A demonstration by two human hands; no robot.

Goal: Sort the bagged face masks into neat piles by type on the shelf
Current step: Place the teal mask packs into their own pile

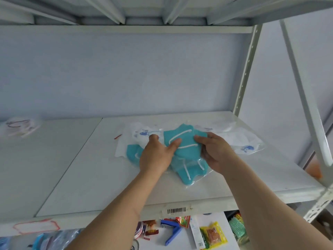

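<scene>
Both hands [183,152] on teal mask bag [185,141], mid-shelf [90,177].

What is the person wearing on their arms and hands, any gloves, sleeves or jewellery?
Nothing shows. Both forearms are bare as far as the view reaches, with no sleeve in sight. The left hand and right hand wear no gloves, and I see no watch, bracelet or ring.

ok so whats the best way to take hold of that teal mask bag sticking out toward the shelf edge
Take the bottom teal mask bag by its near end, coming from the shelf's front edge. That end lies flat and clear of the left hand and right hand; its far end is buried under the top teal mask.
</scene>
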